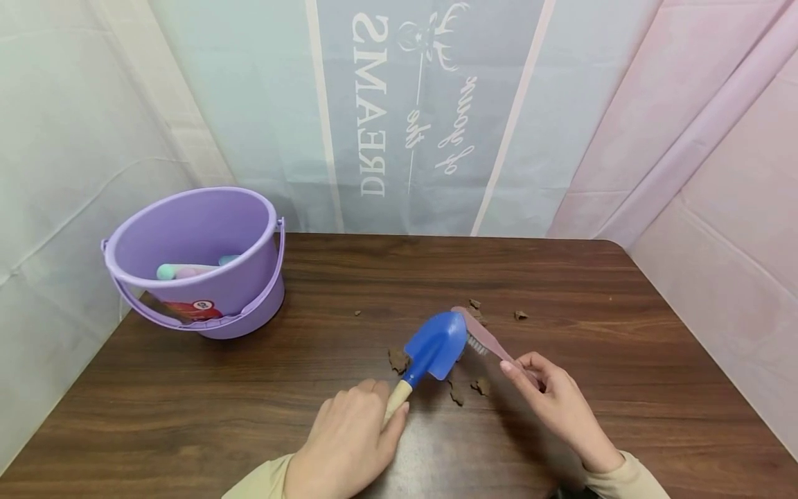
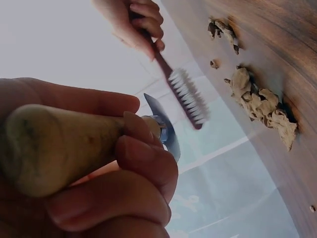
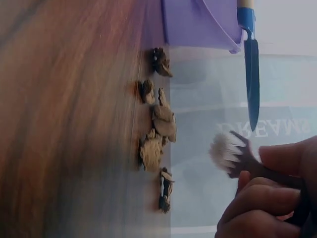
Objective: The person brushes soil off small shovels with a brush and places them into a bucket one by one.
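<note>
My left hand (image 1: 346, 436) grips the pale wooden handle of a small garden trowel (image 1: 438, 341) with a blue blade. In the left wrist view the fingers curl round that handle (image 2: 69, 144). My right hand (image 1: 555, 398) holds a dusty-pink brush (image 1: 492, 341) by its handle, its white bristles (image 3: 224, 151) facing the table. The brush head and trowel tip overlap in the head view; both are raised above the table in the wrist views. Beneath them lie dry brown flakes (image 2: 265, 106), partly hidden by the blade in the head view.
A purple bucket (image 1: 249, 305) with its handle lowered stands at the table's left, a pastel item (image 1: 187, 271) inside. Small brown bits (image 1: 520, 315) are scattered over the dark wooden table (image 1: 580, 298). Printed cloth (image 1: 436, 208) hangs behind the table's back edge.
</note>
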`<state>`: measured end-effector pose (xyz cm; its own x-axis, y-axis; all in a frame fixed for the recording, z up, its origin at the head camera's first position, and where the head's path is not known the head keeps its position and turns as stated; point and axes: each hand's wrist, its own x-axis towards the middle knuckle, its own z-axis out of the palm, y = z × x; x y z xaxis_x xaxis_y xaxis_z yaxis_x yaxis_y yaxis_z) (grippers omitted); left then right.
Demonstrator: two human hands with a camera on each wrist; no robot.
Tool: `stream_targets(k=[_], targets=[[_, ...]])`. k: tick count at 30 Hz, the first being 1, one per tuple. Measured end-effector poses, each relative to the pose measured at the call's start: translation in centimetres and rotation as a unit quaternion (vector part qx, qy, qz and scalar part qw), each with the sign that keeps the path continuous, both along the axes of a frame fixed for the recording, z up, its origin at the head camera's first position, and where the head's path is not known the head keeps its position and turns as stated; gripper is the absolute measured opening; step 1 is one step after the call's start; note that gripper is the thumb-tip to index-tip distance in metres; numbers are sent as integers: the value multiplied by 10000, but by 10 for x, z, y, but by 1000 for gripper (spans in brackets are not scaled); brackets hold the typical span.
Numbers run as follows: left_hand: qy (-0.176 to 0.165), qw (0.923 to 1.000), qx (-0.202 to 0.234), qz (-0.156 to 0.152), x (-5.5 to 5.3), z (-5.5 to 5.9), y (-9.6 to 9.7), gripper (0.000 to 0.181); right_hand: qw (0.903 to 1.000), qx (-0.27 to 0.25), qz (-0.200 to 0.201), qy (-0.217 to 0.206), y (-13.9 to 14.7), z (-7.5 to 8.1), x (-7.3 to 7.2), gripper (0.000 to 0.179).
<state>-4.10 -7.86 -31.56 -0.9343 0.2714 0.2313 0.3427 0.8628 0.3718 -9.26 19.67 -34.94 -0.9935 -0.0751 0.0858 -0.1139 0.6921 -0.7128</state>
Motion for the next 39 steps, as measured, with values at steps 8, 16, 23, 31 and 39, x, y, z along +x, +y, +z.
stream_targets(k=[8,16,23,31,39], targets=[[31,9999,167,-26,-3,1,5,25,9969,-177,759,-133,-9,-5,8,18],[9,9996,264,-88,-6,0,9,25,9830,-648,1670,-409,-14,-10,13,31],[-31,9995,294,-139,-7,-3,11,23,9650,-1039,2294,-734,-15,-8,15,35],[-99,9996,169,-206,-6,-8,10,23,9493,-1610,2555,-877,-11,-7,14,37],[-58,9995,34,-300,-3,-12,9,28,9395,-2122,2114,-1665,-2,-5,8,47]])
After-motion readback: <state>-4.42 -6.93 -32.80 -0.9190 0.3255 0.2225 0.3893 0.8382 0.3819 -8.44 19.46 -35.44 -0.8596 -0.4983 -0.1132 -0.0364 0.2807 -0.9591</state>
